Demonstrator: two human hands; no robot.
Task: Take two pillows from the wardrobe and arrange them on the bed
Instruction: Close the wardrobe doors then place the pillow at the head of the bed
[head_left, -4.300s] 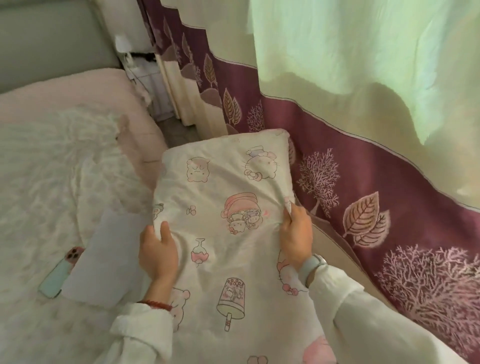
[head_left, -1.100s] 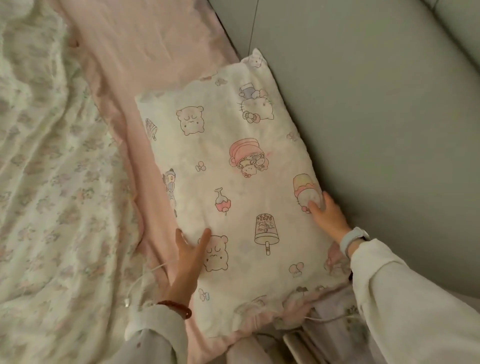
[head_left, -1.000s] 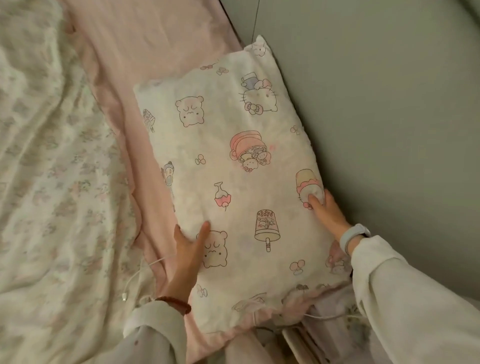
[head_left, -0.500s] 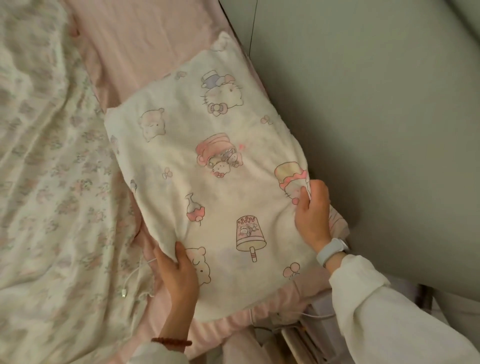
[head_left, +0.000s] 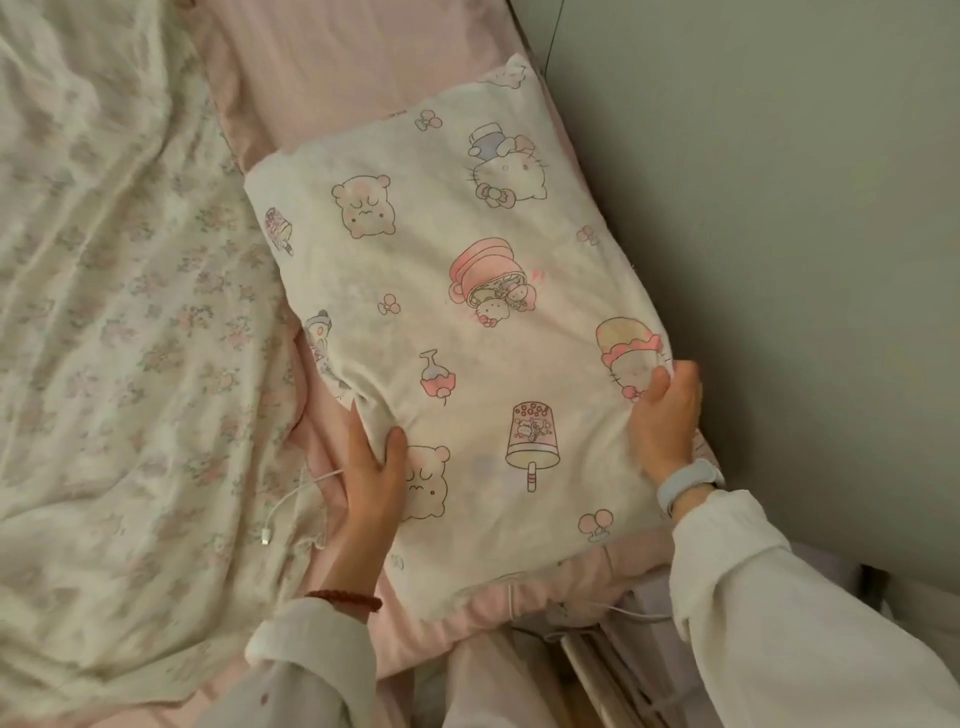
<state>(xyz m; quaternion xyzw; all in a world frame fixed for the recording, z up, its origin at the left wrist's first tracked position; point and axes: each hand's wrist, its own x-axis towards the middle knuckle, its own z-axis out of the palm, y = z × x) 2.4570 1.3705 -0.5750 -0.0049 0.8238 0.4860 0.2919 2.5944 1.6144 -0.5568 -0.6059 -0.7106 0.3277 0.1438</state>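
Note:
A white pillow (head_left: 457, 312) printed with pink cartoon figures lies on the pink bed sheet (head_left: 358, 62), its long right side close to the grey headboard (head_left: 779, 234). My left hand (head_left: 371, 478) grips the pillow's near left edge, thumb on top and fingers underneath. My right hand (head_left: 665, 415) grips the near right edge next to the headboard, fingers curled round the fabric. Only one pillow is in view.
A rumpled floral quilt (head_left: 114, 312) covers the left part of the bed. A white charging cable (head_left: 296, 499) lies on the sheet beside my left hand. Below the mattress corner more cable and furniture edges (head_left: 597, 654) show.
The pillow went from being carried beside the curtain to lying on the bed by the headboard. In the last second my flat hands took hold of its two near edges.

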